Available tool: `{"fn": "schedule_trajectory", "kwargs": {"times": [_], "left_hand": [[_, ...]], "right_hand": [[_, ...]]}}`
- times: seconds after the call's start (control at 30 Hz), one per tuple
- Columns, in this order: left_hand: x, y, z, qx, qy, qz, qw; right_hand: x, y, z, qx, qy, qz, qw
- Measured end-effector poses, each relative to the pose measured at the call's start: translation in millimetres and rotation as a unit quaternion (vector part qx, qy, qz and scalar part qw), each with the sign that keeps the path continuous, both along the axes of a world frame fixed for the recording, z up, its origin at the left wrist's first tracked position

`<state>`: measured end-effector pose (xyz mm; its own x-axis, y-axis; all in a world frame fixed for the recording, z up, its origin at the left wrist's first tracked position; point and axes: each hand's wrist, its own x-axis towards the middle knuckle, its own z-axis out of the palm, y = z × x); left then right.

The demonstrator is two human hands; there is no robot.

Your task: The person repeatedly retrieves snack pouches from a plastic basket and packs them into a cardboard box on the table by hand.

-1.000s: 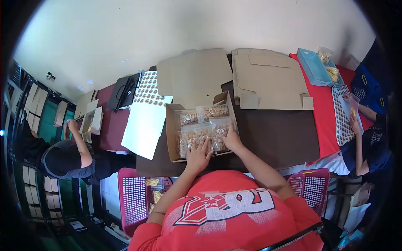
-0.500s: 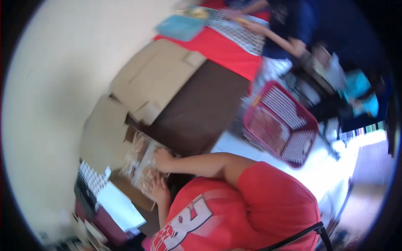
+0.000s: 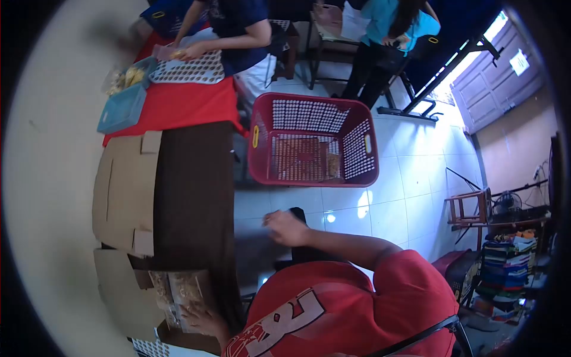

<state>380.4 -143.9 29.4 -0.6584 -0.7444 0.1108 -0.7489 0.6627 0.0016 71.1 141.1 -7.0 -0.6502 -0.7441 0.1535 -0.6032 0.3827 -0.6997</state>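
My left hand (image 3: 202, 318) lies with spread fingers on clear plastic packs of pale food (image 3: 187, 288) inside an open cardboard box (image 3: 207, 344). The contents' exact kind is too blurred to tell. Held out over the gap beside the dark brown table (image 3: 193, 196), my right hand (image 3: 285, 228) has loosely bent fingers that stand apart, with nothing visible in them. Beyond it, a dark red plastic basket (image 3: 312, 183) stands open, a few packs (image 3: 333, 163) at its bottom.
A flattened cardboard flap (image 3: 122, 190) lies along the wall side. Past it, a red-covered table (image 3: 184, 107) carries a teal tray (image 3: 122, 110), and a person in dark blue (image 3: 244, 35) works there. Another person in turquoise (image 3: 386, 27) stands farther back. Stacked goods (image 3: 505, 268) are at right.
My right hand has left the packs in the box and moved out towards the basket. My left hand stays at the packs. The view has turned, showing more of the room at right.
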Motion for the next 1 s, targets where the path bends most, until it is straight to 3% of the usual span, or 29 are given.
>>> {"fn": "schedule_trajectory", "kwargs": {"times": [0.03, 0.07, 0.17, 0.2, 0.23, 0.27, 0.3, 0.33, 0.4, 0.47, 0.5, 0.57, 0.6, 0.63, 0.7, 0.77, 0.9, 0.93, 0.97, 1.0], "left_hand": [[-20.0, 8.4, 18.1, -0.042, 0.031, -0.022, 0.998], [-46.6, 20.1, 36.0, -0.007, 0.153, -0.11, 0.982], [-105.8, 50.0, 50.9, 0.029, 0.175, -0.183, 0.967], [-128.4, 66.2, 53.4, 0.02, 0.156, -0.181, 0.971], [-152.5, 74.4, 47.0, 0.02, 0.16, -0.187, 0.969], [-177.2, 81.5, 39.0, -0.038, 0.222, -0.284, 0.932], [-203.9, 89.3, 27.3, -0.095, 0.281, -0.377, 0.878], [-225.0, 99.9, 9.4, -0.071, 0.315, -0.407, 0.855], [-264.7, 130.3, -7.9, 0.014, 0.256, -0.394, 0.883], [-303.0, 153.6, -19.6, 0.154, 0.149, -0.351, 0.912], [-311.1, 164.0, -18.8, 0.221, 0.085, -0.317, 0.918], [-320.2, 176.6, -14.4, 0.346, -0.053, -0.232, 0.908], [-332.7, 183.4, -17.5, 0.35, -0.042, -0.219, 0.91], [-336.0, 182.9, -19.4, 0.354, -0.067, -0.205, 0.91], [-347.9, 185.5, -32.1, 0.378, -0.055, -0.195, 0.904], [-358.8, 195.4, -27.8, 0.403, -0.074, -0.132, 0.902], [-344.3, 185.9, -47.6, 0.399, -0.097, -0.177, 0.894], [-336.6, 185.8, -47.9, 0.403, -0.099, -0.194, 0.889], [-332.4, 188.7, -44.4, 0.402, -0.101, -0.185, 0.891], [-330.9, 194.5, -39.6, 0.411, -0.099, -0.165, 0.891]], "right_hand": [[-21.8, 37.4, 6.6, 0.049, -0.006, -0.055, 0.997], [-41.1, 72.9, 0.4, 0.067, 0.014, -0.131, 0.989], [-114.4, 165.7, -42.0, 0.072, -0.02, -0.318, 0.945], [-139.2, 184.1, -56.0, 0.07, -0.016, -0.324, 0.943], [-162.6, 200.2, -71.1, 0.078, -0.087, -0.419, 0.901], [-187.7, 215.2, -90.8, 0.085, -0.158, -0.507, 0.843], [-215.7, 230.3, -119.5, 0.084, -0.156, -0.513, 0.84], [-234.3, 247.6, -158.1, 0.118, -0.214, -0.516, 0.821], [-237.5, 287.4, -266.2, 0.163, -0.285, -0.516, 0.791], [-232.1, 312.7, -377.3, 0.342, -0.366, -0.423, 0.755], [-223.3, 312.2, -349.3, 0.349, -0.381, -0.414, 0.75], [-246.5, 286.6, -283.3, 0.331, -0.441, -0.516, 0.655], [-260.3, 278.5, -264.3, 0.339, -0.466, -0.5, 0.647], [-260.6, 276.3, -296.2, 0.335, -0.476, -0.522, 0.623], [-269.2, 255.5, -309.5, 0.356, -0.438, -0.579, 0.589], [-270.6, 252.7, -324.9, 0.384, -0.45, -0.547, 0.592], [-281.0, 254.1, -340.9, 0.402, -0.512, -0.455, 0.608], [-282.2, 257.9, -339.2, 0.457, -0.509, -0.348, 0.641], [-279.7, 263.6, -350.6, 0.461, -0.51, -0.34, 0.642], [-271.0, 273.9, -379.1, 0.509, -0.388, -0.204, 0.741]]}}
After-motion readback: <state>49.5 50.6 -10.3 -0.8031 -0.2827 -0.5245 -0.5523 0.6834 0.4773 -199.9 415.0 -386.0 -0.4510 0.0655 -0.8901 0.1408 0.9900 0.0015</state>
